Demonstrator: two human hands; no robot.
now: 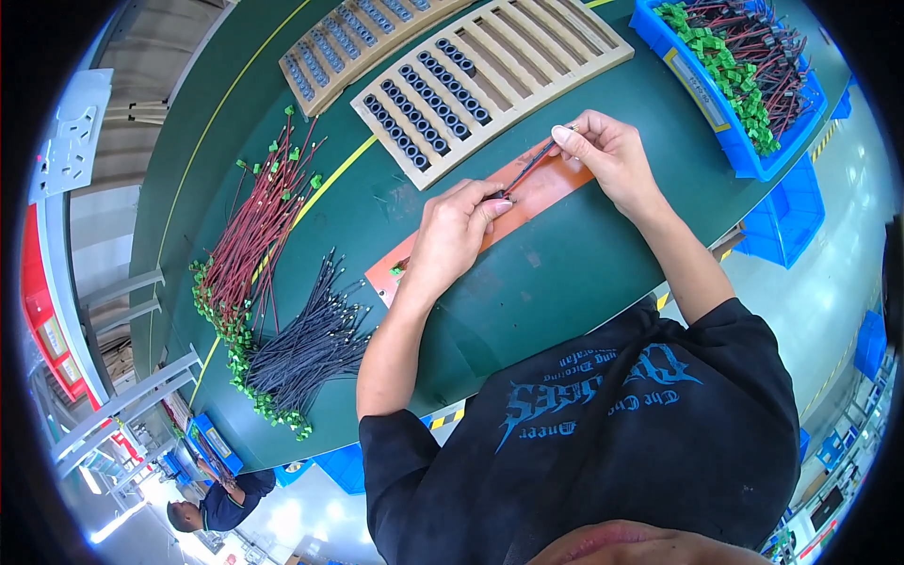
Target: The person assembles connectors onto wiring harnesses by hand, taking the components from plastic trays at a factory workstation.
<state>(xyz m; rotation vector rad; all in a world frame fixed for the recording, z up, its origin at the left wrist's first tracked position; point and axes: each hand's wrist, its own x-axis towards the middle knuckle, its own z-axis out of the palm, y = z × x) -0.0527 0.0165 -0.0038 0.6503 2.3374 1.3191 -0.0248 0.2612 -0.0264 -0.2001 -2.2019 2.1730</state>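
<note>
Table (565, 273): big and green. It carries everything here.
Blue bin (744, 160): on the far right of the table, past the orange strip. It is full of wires with green ends.
Wooden racks (527, 66): two pale racks behind the orange strip. They have rows of slots with small black rings in them.
Red wire pile (254, 235): far to the left of the orange strip. The wires have green plugs.
Black wire pile (306, 344): left of the orange strip and nearer to the person.
Orange strip (508, 212): long and flat, in the middle of the table. Both hands are over it.
Left hand (452, 235): over the near end of the strip. Its fingers (490, 209) are pinched shut on the low end of the thin wire.
Right hand (612, 151): over the far end of the strip. Its fingers (563, 135) are pinched shut on the top end of the thin wire.
Thin wire (529, 168): small, red and black. It is just above the orange strip and runs straight between the two hands. Its long way goes from low on the left to high on the right. Each hand has one end, so neither is nearer.
</note>
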